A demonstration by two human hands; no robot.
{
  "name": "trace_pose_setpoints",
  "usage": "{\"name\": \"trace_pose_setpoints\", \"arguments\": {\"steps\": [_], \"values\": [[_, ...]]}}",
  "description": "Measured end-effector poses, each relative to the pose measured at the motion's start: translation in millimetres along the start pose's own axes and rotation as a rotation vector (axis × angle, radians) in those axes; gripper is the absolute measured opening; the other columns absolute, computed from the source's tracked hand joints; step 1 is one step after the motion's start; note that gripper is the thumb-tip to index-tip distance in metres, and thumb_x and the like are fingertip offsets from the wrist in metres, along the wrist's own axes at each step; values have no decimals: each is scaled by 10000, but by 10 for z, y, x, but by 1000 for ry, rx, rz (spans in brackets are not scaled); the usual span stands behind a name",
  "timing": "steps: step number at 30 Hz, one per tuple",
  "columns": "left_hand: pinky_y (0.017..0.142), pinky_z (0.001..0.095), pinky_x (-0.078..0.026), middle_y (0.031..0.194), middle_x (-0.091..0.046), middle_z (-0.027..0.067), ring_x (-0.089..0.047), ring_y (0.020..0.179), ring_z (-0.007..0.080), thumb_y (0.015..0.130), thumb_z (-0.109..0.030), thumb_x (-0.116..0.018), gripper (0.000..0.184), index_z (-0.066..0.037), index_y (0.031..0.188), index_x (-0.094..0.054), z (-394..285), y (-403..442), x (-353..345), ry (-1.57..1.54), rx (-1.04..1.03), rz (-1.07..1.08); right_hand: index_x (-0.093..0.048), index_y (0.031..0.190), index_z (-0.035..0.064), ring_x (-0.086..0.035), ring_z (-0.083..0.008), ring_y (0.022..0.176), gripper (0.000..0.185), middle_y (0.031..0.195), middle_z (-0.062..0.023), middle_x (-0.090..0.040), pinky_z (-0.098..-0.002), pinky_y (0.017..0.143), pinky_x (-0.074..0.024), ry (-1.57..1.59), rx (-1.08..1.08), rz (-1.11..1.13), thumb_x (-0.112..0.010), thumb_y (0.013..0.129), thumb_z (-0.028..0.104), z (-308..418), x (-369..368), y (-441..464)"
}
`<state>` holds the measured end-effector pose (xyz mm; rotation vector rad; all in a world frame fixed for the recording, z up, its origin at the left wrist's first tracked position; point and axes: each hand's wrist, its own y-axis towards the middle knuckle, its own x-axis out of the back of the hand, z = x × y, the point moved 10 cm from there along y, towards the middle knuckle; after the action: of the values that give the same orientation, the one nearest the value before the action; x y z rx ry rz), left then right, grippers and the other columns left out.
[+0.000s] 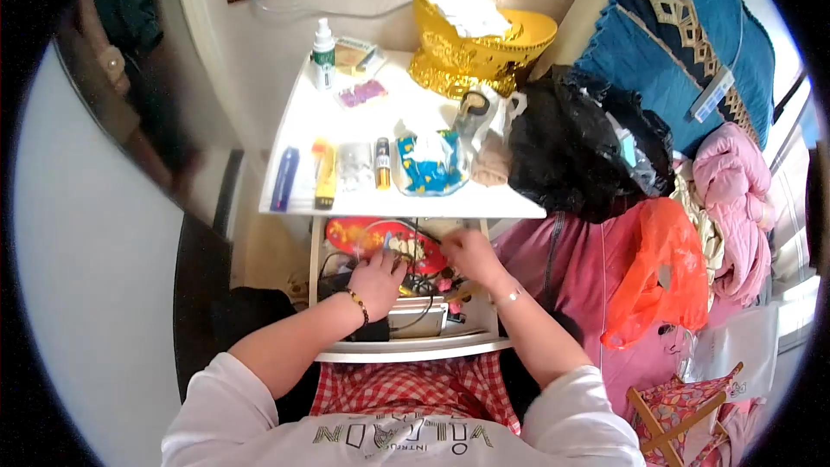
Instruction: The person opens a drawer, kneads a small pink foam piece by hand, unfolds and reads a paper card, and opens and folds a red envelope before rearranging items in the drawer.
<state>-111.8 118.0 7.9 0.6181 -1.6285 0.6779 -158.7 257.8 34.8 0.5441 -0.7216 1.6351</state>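
Tabletop [372, 127] above half-hidden cables [421, 284], perhaps

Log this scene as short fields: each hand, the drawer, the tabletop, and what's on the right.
Left hand: in the drawer, fingers spread near dark cables
Right hand: over the drawer's right side, blurred; grip unclear
Drawer: pulled open; red patterned item inside
Tabletop: spray bottle, blue packet, golden container
Right side: black bag, orange-red bag
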Motion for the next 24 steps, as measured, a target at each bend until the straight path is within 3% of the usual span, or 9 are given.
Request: {"name": "trace_pose_setpoints", "arguments": {"steps": [4,6,7,9,11,13,16,20,24], "values": [[922,442,-400,1253,-429,222,-379,1190,356,779,-167,-533,517,-14,1261,-428,-10,10,25,25,17,28,-632,933,-3,-623,-238,646,180,733,-176,-631,-344,617,-480,72,89,102,-529,852,122,881,672,-474],[917,440,-400,1263,-421,222,-372,1196,356,774,-153,-534,525,-13,1267,-420,-8,19,-14,32,35,41,-627,922,-10,-600,-167,599,169,699,-147,-627,-314,581,-476,-50,251,-212,-538,857,117,1442,1423,-369],[910,436,-400,1271,-414,221,-370,1193,355,770,-151,-535,538,-14,1276,-411,-19,15,16,46,46,74,-615,864,-22,-527,-104,550,124,652,-45,-582,-250,516,-430,-49,304,-298,-535,859,74,1628,1753,-181],[896,436,-402,1279,-409,223,-370,1197,349,779,-167,-534,537,-30,1282,-407,-36,28,21,63,44,92,-607,860,-29,-550,-133,563,159,646,-78,-598,-275,550,-448,-281,426,-626,-537,852,114,2046,2448,244],[881,436,-401,1287,-407,217,-368,1201,343,783,-182,-541,538,-50,1287,-407,-26,23,16,87,53,121,-617,875,-16,-625,-293,706,160,748,-179,-628,-351,653,-477,-511,588,-927,-555,809,115,2369,2931,675],[889,440,-401,1274,-414,222,-377,1187,347,774,-166,-535,534,-40,1280,-417,1,13,11,39,50,80,-643,883,25,-597,-356,871,168,905,-207,-626,-426,778,-464,-611,415,-916,-517,778,63,2297,3203,1293],[899,457,-397,1250,-433,221,-385,1172,361,788,-169,-507,503,-40,1269,-436,27,8,61,-19,57,81,-643,880,48,-600,-348,874,161,919,-186,-632,-421,769,-469,-805,292,-851,-519,778,63,2113,3304,1846],[904,466,-392,1292,-411,224,-358,1210,374,819,-198,-473,511,-43,1301,-405,20,9,28,-7,50,130,-644,862,65,-606,-344,844,150,894,-166,-642,-417,751,-475,-744,258,-725,-526,770,60,1841,3250,2335],[923,496,-374,1313,-396,221,-348,1224,373,831,-195,-453,517,-44,1320,-383,-7,19,61,43,61,180,-635,854,51,-613,-332,725,123,771,-167,-625,-402,655,-485,-894,436,-604,-572,750,73,1757,3017,2701]]}}
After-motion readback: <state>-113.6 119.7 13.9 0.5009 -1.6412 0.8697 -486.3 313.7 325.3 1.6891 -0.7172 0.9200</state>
